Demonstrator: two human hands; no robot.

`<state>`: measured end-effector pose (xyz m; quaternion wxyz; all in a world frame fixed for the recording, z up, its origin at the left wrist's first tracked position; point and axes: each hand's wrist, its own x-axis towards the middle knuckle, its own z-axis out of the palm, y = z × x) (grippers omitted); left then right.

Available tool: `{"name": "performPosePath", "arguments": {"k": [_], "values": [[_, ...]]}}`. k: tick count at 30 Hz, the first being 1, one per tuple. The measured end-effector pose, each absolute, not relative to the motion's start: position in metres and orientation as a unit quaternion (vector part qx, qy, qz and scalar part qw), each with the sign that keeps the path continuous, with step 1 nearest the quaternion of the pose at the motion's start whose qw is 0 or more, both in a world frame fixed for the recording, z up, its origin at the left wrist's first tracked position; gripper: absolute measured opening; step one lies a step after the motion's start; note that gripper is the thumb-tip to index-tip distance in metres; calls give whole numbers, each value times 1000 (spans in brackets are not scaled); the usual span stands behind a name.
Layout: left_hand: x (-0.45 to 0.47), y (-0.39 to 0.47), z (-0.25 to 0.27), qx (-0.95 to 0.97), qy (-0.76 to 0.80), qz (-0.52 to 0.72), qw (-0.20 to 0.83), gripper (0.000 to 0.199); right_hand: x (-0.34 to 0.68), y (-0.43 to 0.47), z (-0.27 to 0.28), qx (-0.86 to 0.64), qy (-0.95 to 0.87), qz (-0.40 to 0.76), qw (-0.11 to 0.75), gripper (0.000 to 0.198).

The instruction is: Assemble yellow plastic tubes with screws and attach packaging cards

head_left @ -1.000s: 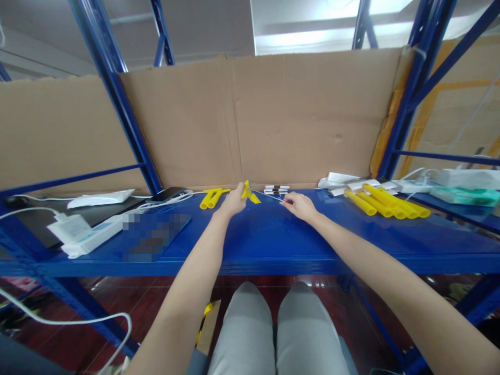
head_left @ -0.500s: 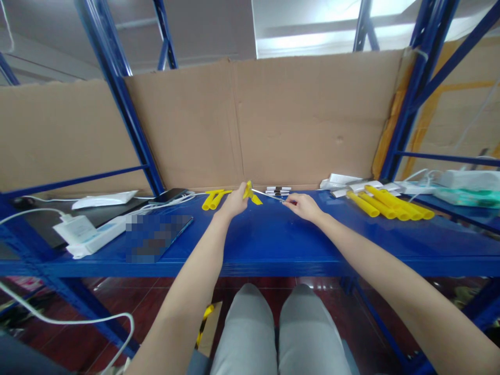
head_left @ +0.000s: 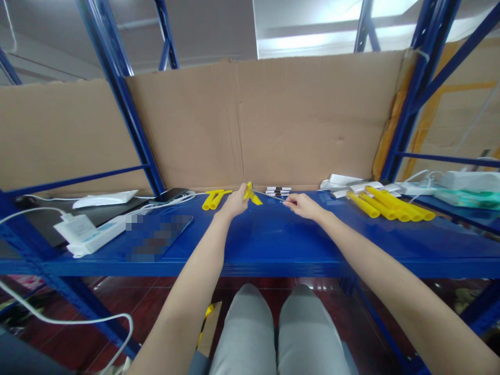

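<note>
My left hand (head_left: 236,203) is closed around a yellow plastic piece (head_left: 255,199), which shows past the fingertips; its full shape is hidden. A thin, straight metal-looking rod (head_left: 271,195) runs from that piece to my right hand (head_left: 303,205). The right fingers pinch the rod's near end. Just left of my left hand lie yellow T-shaped pieces with round, hollow handles (head_left: 214,200). Behind the rod, against the cardboard, several small white pieces with black bands (head_left: 278,191) sit in a stack.
The blue shelf top (head_left: 281,242) has a cardboard wall (head_left: 304,120) behind it. Several yellow tubes (head_left: 390,204) and white packets (head_left: 344,185) lie at right. At left are a white power strip (head_left: 103,237), a charger (head_left: 76,227), cables and a dark flat device (head_left: 177,234).
Both hands stay almost where they were, and their grips look the same. The rod's tilt and shine differ slightly; otherwise the view has shifted only a little.
</note>
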<state>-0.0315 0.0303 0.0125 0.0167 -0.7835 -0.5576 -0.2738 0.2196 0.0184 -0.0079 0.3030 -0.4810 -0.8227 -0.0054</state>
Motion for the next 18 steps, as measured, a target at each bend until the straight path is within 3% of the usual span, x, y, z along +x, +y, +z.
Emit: {"name": "performPosePath", "arguments": {"k": [6,18], "values": [[-32,29,13,-789,-555,-261,19,39,223,23,-11,-455,-829,1,326,11],[-32,28,15,-785,-563,-260,15,40,217,12,-5,-519,-802,-105,275,21]]}}
